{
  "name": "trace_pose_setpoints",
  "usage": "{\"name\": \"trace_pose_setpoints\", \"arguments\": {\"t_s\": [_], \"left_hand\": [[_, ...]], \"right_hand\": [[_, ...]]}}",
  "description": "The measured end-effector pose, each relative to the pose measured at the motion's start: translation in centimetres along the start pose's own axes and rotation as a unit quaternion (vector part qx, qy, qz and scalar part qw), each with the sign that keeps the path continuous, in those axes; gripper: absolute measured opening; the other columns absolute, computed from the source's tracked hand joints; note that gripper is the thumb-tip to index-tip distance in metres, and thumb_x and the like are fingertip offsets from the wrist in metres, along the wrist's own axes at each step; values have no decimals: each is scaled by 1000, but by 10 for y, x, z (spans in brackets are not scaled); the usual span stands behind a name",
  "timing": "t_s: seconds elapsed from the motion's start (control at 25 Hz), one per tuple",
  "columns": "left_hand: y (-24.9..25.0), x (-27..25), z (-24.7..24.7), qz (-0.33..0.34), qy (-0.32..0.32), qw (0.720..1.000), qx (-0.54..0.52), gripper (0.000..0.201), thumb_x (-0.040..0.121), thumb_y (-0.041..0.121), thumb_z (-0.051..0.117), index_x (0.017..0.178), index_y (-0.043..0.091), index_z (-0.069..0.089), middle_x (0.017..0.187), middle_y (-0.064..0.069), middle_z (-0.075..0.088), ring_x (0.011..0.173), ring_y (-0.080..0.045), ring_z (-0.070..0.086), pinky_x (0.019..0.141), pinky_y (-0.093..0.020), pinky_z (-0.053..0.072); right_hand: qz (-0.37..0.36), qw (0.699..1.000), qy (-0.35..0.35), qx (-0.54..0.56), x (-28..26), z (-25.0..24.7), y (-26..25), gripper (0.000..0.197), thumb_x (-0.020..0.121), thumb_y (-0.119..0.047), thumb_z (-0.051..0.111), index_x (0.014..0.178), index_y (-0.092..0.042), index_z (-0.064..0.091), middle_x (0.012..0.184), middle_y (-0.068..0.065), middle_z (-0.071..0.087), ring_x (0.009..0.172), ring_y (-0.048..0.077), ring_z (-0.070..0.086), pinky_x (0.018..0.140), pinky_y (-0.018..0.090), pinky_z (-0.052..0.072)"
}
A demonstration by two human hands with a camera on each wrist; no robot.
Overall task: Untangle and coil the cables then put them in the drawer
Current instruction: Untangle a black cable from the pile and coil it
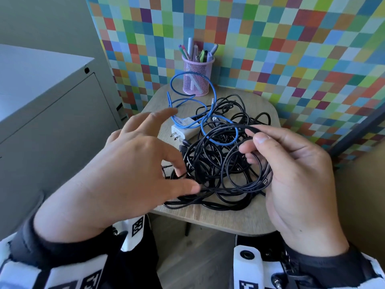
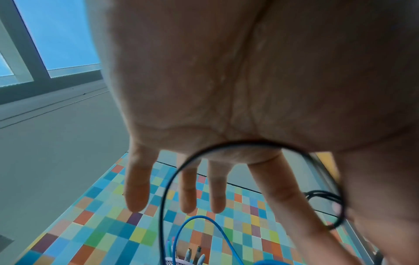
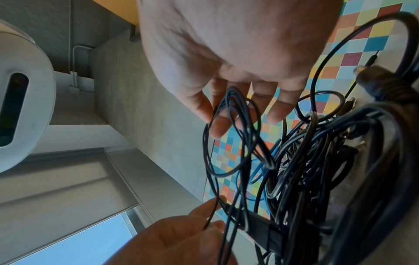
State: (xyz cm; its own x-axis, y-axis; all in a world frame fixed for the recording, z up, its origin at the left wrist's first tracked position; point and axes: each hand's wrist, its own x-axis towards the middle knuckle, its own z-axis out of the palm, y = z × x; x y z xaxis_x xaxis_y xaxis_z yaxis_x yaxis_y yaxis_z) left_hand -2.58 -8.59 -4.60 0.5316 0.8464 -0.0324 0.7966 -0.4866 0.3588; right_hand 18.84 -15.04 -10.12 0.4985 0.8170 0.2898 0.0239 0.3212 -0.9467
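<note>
Your right hand [image 1: 295,174] has its fingers curled through several thin loops of black cable [image 1: 248,163], with the thumb and forefinger pinching one strand near the top of the bundle; a small plug [image 1: 265,181] lies against the palm side. Your left hand [image 1: 133,163] is spread, fingers straight and apart. The thumb and one fingertip reach into the edge of the tangle, but whether they pinch a strand cannot be told from the head view. In the left wrist view one black loop [image 2: 172,179] arcs across the palm without being clasped.

Risks from here, as judged: lifting the held loops while they are threaded through the heap would probably tighten the knot rather than free it. It could also drag the white wall charger [image 1: 183,129] or the blue cable [image 1: 208,113] toward the table [image 1: 239,222] edge. The blue cable's far loop stands just before the pink mesh pen cup [image 1: 196,80], so a hard pull may tip it.

The task's cables lie in one heap on the small round-cornered wooden table. Most are thin, black and slack, in many overlapping loops. The blue cable is stiffer, holding open curves, with a clear connector [image 1: 180,121] resting on the charger. Nothing is coiled yet. A grey cabinet [image 1: 52,113] stands to the left; no open drawer is in view.
</note>
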Motion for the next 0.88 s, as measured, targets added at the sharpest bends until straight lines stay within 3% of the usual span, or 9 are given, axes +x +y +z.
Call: {"name": "trace_pose_setpoints", "arguments": {"t_s": [0.08,0.12,0.2,0.28,0.32,0.48,0.6,0.76,0.88], "left_hand": [[-1,1,1,4,19,1000,-3,36,69,82,49,76,55,71,150,36,36,142,-3,32,117,-47,33],[-3,2,1,9,27,1000,-9,38,71,82,48,76,53,71,136,38,51,129,-1,45,112,-44,38],[-2,1,-1,14,16,1000,-22,48,66,90,42,83,54,69,101,40,65,105,7,55,96,-27,45],[7,-3,-5,14,-15,999,-37,53,62,95,43,93,58,66,91,43,64,100,14,55,80,-8,41],[11,-4,-5,14,-14,998,-57,48,68,93,49,93,57,68,88,42,65,93,17,57,70,-6,42],[18,3,6,-24,29,992,-123,11,87,51,68,82,44,75,69,31,66,56,12,58,53,-11,43],[14,8,12,-28,80,985,-147,8,86,44,69,79,43,73,69,33,66,54,2,59,50,-11,36],[11,10,15,-12,164,958,-235,17,89,31,73,90,48,75,71,29,68,41,-4,53,49,-6,36],[12,11,18,4,209,945,-254,22,88,25,76,86,47,76,66,23,67,44,-5,52,49,-6,35]], "right_hand": [[-8,1000,3,7,0,0,-2,17,91,-14,66,93,-21,81,81,4,79,81,13,73,77,21,54],[-13,1000,4,11,0,0,-2,16,92,-10,66,95,-18,80,83,4,79,83,13,74,79,19,54],[-24,1000,4,18,-1,0,-2,16,94,-8,65,98,-14,79,88,5,80,88,16,76,83,22,55],[-34,999,4,25,-2,1,-3,16,92,-10,64,99,-13,79,88,6,80,89,19,76,85,25,56],[-38,999,4,30,-2,1,-2,16,92,-10,63,99,-12,78,88,6,80,88,20,76,85,26,56],[-48,998,-15,44,-4,4,-3,18,94,-8,61,100,-13,77,87,7,80,86,21,76,84,28,57],[-47,996,-35,63,-5,4,-2,20,94,-10,62,103,-15,78,89,10,79,88,24,75,85,29,56],[-36,996,-64,48,-6,5,-2,23,95,-17,63,108,-21,81,93,9,80,90,24,76,91,37,56],[-31,996,-82,24,-6,6,0,32,100,-11,53,126,-18,72,95,6,80,90,23,76,92,35,58]]}}
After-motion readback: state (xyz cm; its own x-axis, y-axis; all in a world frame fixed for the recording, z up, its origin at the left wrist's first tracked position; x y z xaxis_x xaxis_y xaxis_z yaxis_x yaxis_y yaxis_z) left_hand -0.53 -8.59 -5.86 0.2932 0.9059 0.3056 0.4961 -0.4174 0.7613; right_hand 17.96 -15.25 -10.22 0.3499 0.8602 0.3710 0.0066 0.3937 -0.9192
